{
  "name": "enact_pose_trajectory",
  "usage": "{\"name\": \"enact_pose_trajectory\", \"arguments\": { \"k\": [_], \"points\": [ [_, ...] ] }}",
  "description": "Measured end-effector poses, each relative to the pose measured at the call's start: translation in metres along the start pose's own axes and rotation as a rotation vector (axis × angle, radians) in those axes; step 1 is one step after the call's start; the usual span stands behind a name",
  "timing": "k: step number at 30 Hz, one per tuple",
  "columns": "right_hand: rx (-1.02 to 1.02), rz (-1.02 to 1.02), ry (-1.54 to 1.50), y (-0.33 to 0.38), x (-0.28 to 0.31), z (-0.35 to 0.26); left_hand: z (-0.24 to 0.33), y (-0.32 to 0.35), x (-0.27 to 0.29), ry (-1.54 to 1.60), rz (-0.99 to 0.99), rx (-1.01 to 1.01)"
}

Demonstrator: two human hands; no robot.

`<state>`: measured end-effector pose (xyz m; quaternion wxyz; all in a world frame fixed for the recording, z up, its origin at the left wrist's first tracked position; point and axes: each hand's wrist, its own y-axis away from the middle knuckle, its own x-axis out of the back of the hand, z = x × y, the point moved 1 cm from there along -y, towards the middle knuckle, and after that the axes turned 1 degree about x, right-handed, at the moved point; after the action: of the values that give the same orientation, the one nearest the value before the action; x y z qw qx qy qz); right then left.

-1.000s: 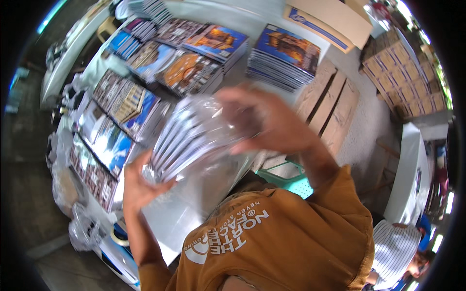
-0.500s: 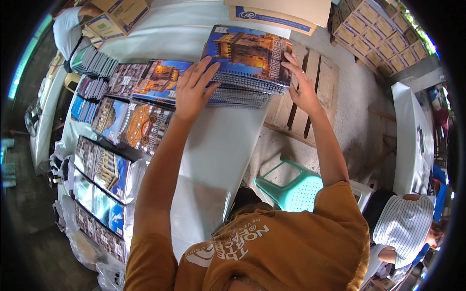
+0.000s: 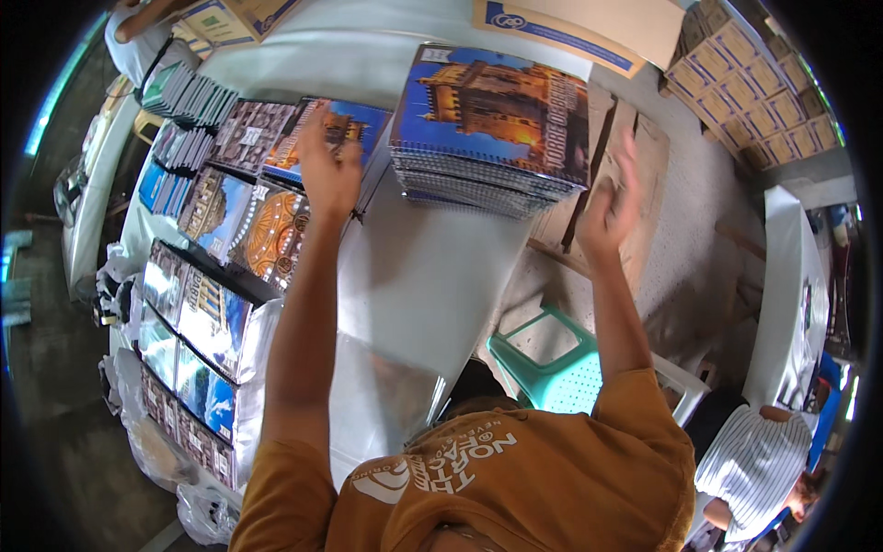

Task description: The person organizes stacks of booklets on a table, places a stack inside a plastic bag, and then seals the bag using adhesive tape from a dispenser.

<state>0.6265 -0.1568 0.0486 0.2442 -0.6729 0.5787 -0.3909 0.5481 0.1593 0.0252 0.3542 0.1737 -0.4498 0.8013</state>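
A stack of spiral-bound notebooks (image 3: 492,115) stands on the white table (image 3: 405,267), its top cover showing a lit stone tower against a blue sky. The wire spines face me along the stack's near side. To the left of the stack, my left hand (image 3: 328,166) is raised with fingers apart, over the edge of another tower-cover notebook (image 3: 359,124). Off the stack's right side, beyond the table edge, my right hand (image 3: 607,202) hovers with fingers stretched, somewhat blurred. Neither hand touches the stack or holds anything.
Rows of notebooks with varied covers (image 3: 271,230) fill the table's left side. A cardboard box (image 3: 570,37) sits at the far end. On the right are a wooden pallet (image 3: 635,175), a green stool (image 3: 556,363) and stacked cartons (image 3: 754,92). Other people are at both sides.
Both hands have let go of the notebook stack and moved apart, left hand leftward, right hand rightward and lower. The stack's edges look more even. The view has shifted slightly.
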Motion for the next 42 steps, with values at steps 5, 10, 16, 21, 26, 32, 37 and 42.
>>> {"name": "enact_pose_trajectory", "arguments": {
  "k": [5,10,16,21,26,32,37,42],
  "points": [
    [0.255,-0.142,-0.227,0.030,-0.064,-0.076,-0.045,0.037,-0.011,-0.672,-0.353,0.053],
    [-0.236,-0.428,-0.479,0.042,-0.112,-0.100,0.018,-0.012,0.126,-0.064,-0.514,0.202],
    [-0.771,-0.956,-0.974,0.045,-0.113,-0.122,0.047,0.008,0.211,0.515,-0.973,0.227],
    [-1.152,-0.627,-1.136,0.080,-0.085,-0.105,-0.041,0.115,0.116,-0.939,-0.915,0.233],
    [-1.207,-0.306,-0.885,0.087,-0.042,-0.084,0.005,0.170,0.117,-0.502,-0.418,0.341],
    [-1.212,-0.655,-1.076,0.092,-0.082,-0.146,0.074,0.206,0.295,0.126,0.682,0.694],
    [-1.025,-1.205,-1.204,0.166,-0.185,-0.252,0.129,0.329,0.370,-0.526,0.902,0.333],
    [-0.844,-1.351,-0.834,0.290,-0.274,-0.253,0.139,0.412,0.325,-0.602,0.363,0.170]
  ]
}}
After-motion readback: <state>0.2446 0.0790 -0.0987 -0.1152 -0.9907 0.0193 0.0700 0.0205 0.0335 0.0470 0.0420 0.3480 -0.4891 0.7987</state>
